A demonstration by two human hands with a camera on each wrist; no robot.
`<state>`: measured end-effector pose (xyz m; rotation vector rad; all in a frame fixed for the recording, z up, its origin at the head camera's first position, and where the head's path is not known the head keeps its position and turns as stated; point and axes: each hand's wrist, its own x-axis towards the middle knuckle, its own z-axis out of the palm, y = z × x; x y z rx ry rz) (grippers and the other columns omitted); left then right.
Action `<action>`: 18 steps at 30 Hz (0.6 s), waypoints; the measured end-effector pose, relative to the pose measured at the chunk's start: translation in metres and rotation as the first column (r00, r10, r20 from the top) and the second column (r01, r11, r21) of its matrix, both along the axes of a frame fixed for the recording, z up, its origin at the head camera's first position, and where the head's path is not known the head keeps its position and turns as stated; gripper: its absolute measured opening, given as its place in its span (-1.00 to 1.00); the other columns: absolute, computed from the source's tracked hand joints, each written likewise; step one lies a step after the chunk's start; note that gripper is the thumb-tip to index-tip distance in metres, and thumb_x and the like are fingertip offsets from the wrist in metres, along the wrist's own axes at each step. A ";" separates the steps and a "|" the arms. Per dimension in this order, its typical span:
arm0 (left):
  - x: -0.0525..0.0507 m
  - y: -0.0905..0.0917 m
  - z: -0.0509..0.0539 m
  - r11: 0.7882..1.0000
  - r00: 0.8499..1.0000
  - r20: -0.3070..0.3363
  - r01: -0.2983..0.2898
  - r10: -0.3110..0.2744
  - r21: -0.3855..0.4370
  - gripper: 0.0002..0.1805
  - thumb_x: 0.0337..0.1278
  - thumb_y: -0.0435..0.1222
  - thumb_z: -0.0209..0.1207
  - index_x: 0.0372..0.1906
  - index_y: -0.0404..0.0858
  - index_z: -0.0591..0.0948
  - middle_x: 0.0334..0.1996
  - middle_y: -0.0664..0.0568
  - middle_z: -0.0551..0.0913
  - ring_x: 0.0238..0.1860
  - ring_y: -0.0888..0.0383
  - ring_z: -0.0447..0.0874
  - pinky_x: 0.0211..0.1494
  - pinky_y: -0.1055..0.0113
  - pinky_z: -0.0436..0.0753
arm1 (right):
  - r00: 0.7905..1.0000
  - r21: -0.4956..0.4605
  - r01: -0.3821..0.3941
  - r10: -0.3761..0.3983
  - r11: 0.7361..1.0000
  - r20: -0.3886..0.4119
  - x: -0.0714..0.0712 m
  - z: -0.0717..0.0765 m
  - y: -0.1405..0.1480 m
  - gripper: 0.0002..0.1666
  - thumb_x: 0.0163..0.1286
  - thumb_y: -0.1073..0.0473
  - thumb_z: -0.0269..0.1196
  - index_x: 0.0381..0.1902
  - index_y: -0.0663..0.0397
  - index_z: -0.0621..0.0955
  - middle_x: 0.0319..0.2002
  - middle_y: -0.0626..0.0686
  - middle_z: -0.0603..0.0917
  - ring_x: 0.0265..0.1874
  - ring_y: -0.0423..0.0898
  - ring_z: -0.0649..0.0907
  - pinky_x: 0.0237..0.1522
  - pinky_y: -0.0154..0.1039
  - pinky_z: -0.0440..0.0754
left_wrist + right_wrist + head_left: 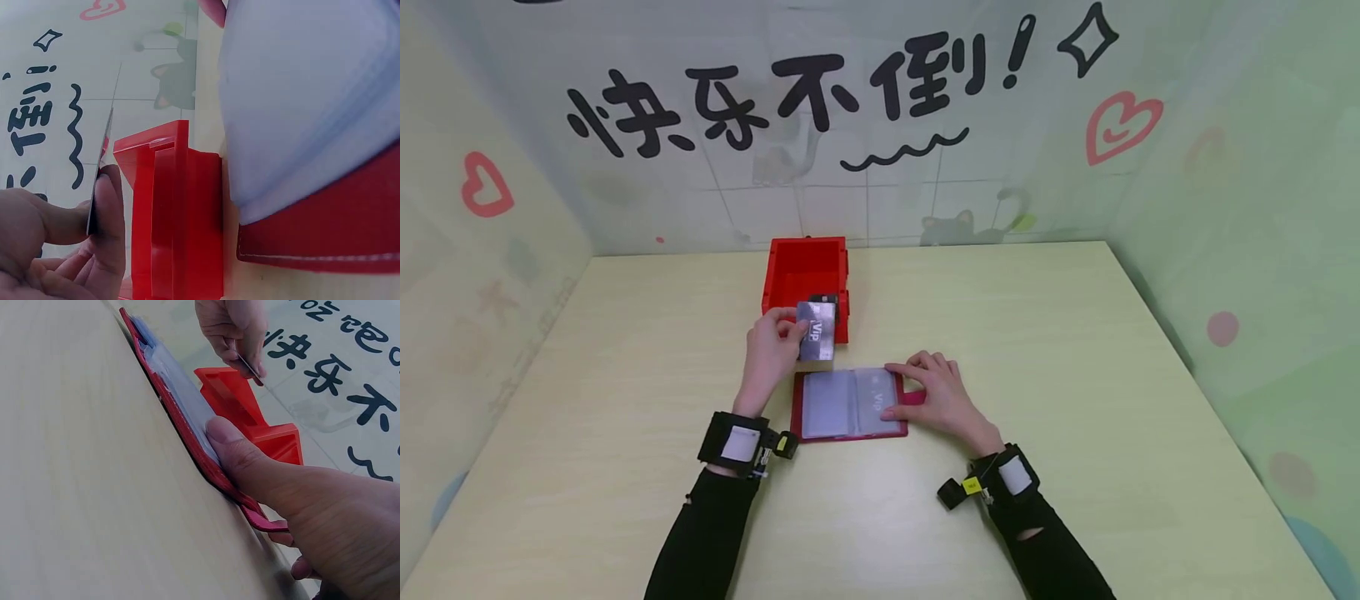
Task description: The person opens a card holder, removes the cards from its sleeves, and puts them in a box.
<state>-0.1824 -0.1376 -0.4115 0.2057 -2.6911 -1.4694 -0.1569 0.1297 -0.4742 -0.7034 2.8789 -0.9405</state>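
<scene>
A grey card printed "Vip" is pinched between the thumb and fingers of my left hand, above the near end of a red bin. The left wrist view shows this card edge-on. Below it, a red card holder lies spread on the table, its clear sleeves facing up. "Vip" lettering shows on the right-hand sleeve. My right hand grips the holder's right side; in the right wrist view the thumb presses on the sleeves, while its other fingers are mostly hidden.
Another dark card shows inside the red bin, partly behind the held card. A pale wooden table lies under everything. Printed walls stand along its back and both sides.
</scene>
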 end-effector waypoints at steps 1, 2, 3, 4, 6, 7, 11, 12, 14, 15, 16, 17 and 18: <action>-0.003 0.000 0.000 1.000 1.000 -0.015 -0.002 0.002 0.003 -0.54 0.43 -0.30 0.14 0.32 -0.38 0.46 0.03 -0.33 0.69 -0.14 -0.13 0.65 -0.19 0.35 0.66 | 1.000 0.000 -0.001 0.001 1.000 -0.001 0.000 0.000 0.000 -0.16 0.02 -0.22 0.55 0.28 -0.17 0.61 -0.03 0.00 0.54 0.05 -0.04 0.42 0.08 -0.06 0.28; -0.006 0.001 0.001 1.000 1.000 -0.031 -0.002 0.003 0.008 -0.54 0.43 -0.31 0.13 0.33 -0.38 0.45 0.04 -0.33 0.68 -0.13 -0.14 0.65 -0.16 0.29 0.68 | 1.000 0.001 -0.002 0.002 1.000 -0.004 0.000 0.000 -0.001 -0.16 0.02 -0.22 0.55 0.28 -0.17 0.61 -0.03 0.00 0.54 0.05 -0.04 0.42 0.08 -0.06 0.28; -0.009 0.001 0.001 1.000 0.999 -0.044 -0.003 0.003 0.014 -0.54 0.43 -0.33 0.12 0.34 -0.38 0.43 0.04 -0.34 0.67 -0.12 -0.15 0.64 -0.12 0.22 0.70 | 1.000 0.001 -0.003 0.003 1.000 -0.008 0.000 0.000 -0.001 -0.16 0.01 -0.22 0.55 0.28 -0.17 0.61 -0.03 0.00 0.54 0.05 -0.04 0.42 0.09 -0.06 0.28; -0.011 0.002 0.001 1.000 0.998 -0.057 -0.006 0.007 0.019 -0.53 0.43 -0.35 0.11 0.36 -0.38 0.42 0.05 -0.34 0.66 -0.11 -0.16 0.63 -0.08 0.16 0.72 | 1.000 0.002 -0.004 0.004 1.000 -0.012 0.000 0.000 -0.001 -0.16 0.01 -0.22 0.55 0.28 -0.17 0.61 -0.03 0.00 0.54 0.05 -0.04 0.42 0.09 -0.05 0.28; -0.016 0.002 0.002 0.999 0.997 -0.073 -0.019 0.022 0.037 -0.51 0.43 -0.37 0.09 0.38 -0.37 0.39 0.07 -0.34 0.63 -0.07 -0.16 0.62 0.02 0.04 0.72 | 1.000 0.004 -0.006 0.006 1.000 -0.016 0.000 -0.001 -0.001 -0.15 0.01 -0.23 0.55 0.28 -0.18 0.61 -0.04 0.00 0.54 0.05 -0.04 0.42 0.10 -0.04 0.29; -0.018 0.003 0.002 0.999 0.997 -0.077 -0.029 0.033 0.045 -0.51 0.43 -0.37 0.08 0.39 -0.36 0.38 0.08 -0.33 0.63 -0.05 -0.16 0.61 0.07 0.00 0.71 | 1.000 0.007 -0.006 0.006 1.000 -0.018 0.000 -0.001 -0.002 -0.15 0.01 -0.23 0.54 0.28 -0.18 0.61 -0.04 0.00 0.54 0.05 -0.04 0.42 0.10 -0.04 0.30; -0.024 0.005 0.002 0.996 0.992 -0.105 -0.069 0.075 0.060 -0.50 0.43 -0.38 0.08 0.41 -0.35 0.38 0.09 -0.32 0.61 -0.04 -0.16 0.60 0.10 -0.05 0.70 | 1.000 0.011 -0.005 0.005 1.000 -0.014 0.000 -0.001 -0.002 -0.15 0.01 -0.23 0.54 0.29 -0.18 0.60 -0.04 0.00 0.54 0.05 -0.04 0.42 0.11 -0.04 0.30; -0.025 0.006 0.002 0.996 0.990 -0.118 -0.076 0.082 0.055 -0.50 0.43 -0.38 0.09 0.40 -0.35 0.38 0.09 -0.32 0.62 -0.06 -0.16 0.61 0.09 -0.04 0.70 | 1.000 0.011 -0.005 0.005 1.000 -0.012 0.000 -0.001 -0.002 -0.14 0.01 -0.23 0.54 0.29 -0.18 0.60 -0.04 0.00 0.54 0.05 -0.04 0.43 0.12 -0.03 0.30; -0.028 0.008 0.003 0.995 0.986 -0.140 -0.088 0.093 0.040 -0.50 0.43 -0.38 0.10 0.41 -0.35 0.38 0.08 -0.33 0.62 -0.07 -0.17 0.62 0.08 -0.03 0.71 | 1.000 0.013 -0.004 0.004 1.000 -0.010 0.000 0.000 -0.002 -0.14 0.01 -0.23 0.54 0.29 -0.18 0.60 -0.03 0.01 0.54 0.05 -0.03 0.43 0.12 -0.03 0.30; -0.031 0.010 0.002 0.995 0.984 -0.151 -0.092 0.095 0.028 -0.49 0.42 -0.38 0.10 0.41 -0.35 0.38 0.08 -0.33 0.63 -0.07 -0.18 0.63 0.08 -0.03 0.71 | 1.000 0.014 -0.003 0.003 1.000 -0.010 0.000 0.000 -0.002 -0.14 0.01 -0.22 0.54 0.29 -0.18 0.60 -0.03 0.01 0.54 0.06 -0.03 0.43 0.12 -0.02 0.30; -0.033 0.011 0.002 0.995 0.983 -0.158 -0.095 0.096 0.016 -0.48 0.42 -0.38 0.11 0.41 -0.35 0.37 0.08 -0.33 0.63 -0.07 -0.18 0.63 0.08 -0.02 0.71 | 1.000 0.013 -0.002 0.002 1.000 -0.010 0.000 0.000 -0.002 -0.15 0.01 -0.23 0.54 0.29 -0.18 0.60 -0.03 0.01 0.54 0.06 -0.04 0.43 0.12 -0.03 0.30; -0.035 0.012 0.001 0.995 0.982 -0.158 -0.100 0.099 0.003 -0.47 0.42 -0.38 0.12 0.42 -0.35 0.36 0.08 -0.33 0.63 -0.07 -0.18 0.64 0.09 -0.02 0.71 | 1.000 0.012 -0.001 0.001 1.000 -0.011 0.000 0.000 -0.001 -0.15 0.01 -0.22 0.54 0.29 -0.18 0.60 -0.03 0.01 0.54 0.05 -0.04 0.43 0.12 -0.03 0.30; -0.037 0.013 0.001 0.994 0.983 -0.152 -0.105 0.102 -0.010 -0.46 0.41 -0.38 0.13 0.42 -0.35 0.36 0.08 -0.32 0.63 -0.05 -0.19 0.63 0.10 -0.02 0.70 | 1.000 0.010 0.000 0.001 1.000 -0.010 0.000 -0.001 -0.001 -0.15 0.01 -0.22 0.54 0.29 -0.18 0.60 -0.04 0.00 0.54 0.05 -0.04 0.43 0.12 -0.03 0.30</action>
